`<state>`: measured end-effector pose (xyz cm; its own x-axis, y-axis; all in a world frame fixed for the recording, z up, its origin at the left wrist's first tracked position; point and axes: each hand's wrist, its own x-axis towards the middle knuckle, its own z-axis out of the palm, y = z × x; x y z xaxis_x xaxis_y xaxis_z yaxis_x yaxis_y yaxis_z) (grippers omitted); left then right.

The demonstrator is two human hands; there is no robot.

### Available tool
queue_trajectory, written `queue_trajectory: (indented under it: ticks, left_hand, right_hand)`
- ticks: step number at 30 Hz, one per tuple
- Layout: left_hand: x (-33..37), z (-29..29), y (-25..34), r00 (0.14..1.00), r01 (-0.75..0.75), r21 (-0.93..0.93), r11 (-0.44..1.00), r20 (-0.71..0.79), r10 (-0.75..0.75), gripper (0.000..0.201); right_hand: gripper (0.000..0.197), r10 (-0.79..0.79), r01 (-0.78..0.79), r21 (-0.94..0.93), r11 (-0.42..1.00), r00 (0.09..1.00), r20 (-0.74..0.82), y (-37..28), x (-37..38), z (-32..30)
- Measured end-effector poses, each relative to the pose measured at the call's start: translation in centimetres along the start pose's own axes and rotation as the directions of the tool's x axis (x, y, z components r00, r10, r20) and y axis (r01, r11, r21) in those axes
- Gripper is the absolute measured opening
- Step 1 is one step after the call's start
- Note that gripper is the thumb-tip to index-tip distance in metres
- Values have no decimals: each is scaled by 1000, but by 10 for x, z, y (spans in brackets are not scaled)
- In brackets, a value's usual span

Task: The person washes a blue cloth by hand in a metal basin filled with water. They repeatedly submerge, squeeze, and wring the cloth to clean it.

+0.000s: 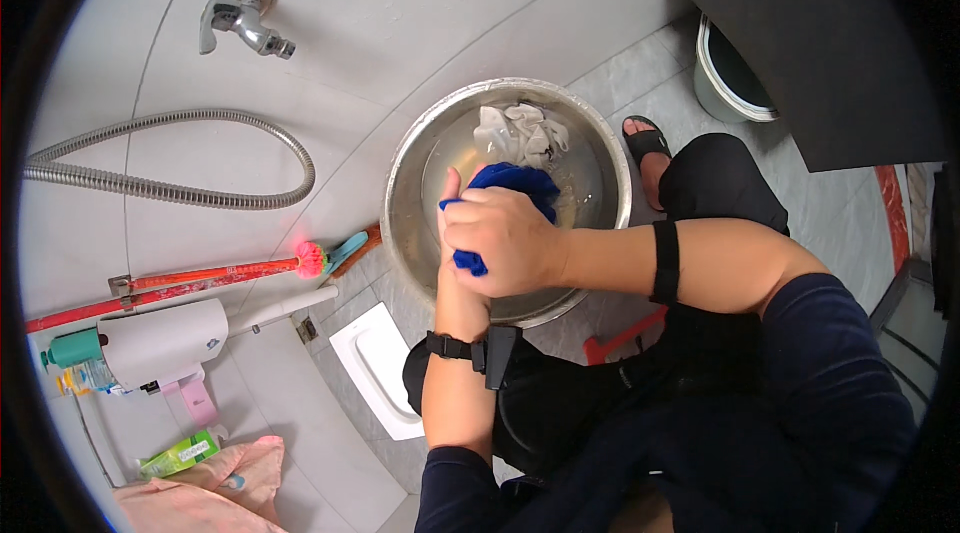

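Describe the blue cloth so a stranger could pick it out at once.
Find the big round metal basin in the middle of the view. Over it, the person's hands are clasped around the blue cloth, whose largest part bulges out on their far side. Its deep, vivid blue sets it apart from the grey-white cloth just beyond it in the basin.

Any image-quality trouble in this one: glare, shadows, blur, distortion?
Head view: fisheye distortion curves the seams on the tiled wall, and the corners fall to black; head view: bright glints on the metal basin; head view: the black trousers lose detail in darkness; head view: right hand and blue cloth look fairly sharp.
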<state>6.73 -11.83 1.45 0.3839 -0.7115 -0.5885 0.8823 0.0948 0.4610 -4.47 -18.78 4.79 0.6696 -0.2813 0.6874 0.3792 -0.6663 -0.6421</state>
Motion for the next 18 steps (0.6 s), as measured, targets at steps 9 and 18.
queue_trajectory:
  ticks: [9, 18]
  left_hand:
    - [2, 9, -21, 980, -63, 104, 993, -183, 81, 49]
    - [-18, -1, 4, 852, -42, 958, 283, -114, 511, 27]
  right_hand:
    - [23, 551, -516, -255, 817, 830, 88, 58, 19, 2]
    - [46, 687, -464, -520, 717, 598, 414, 77, 23, -61]
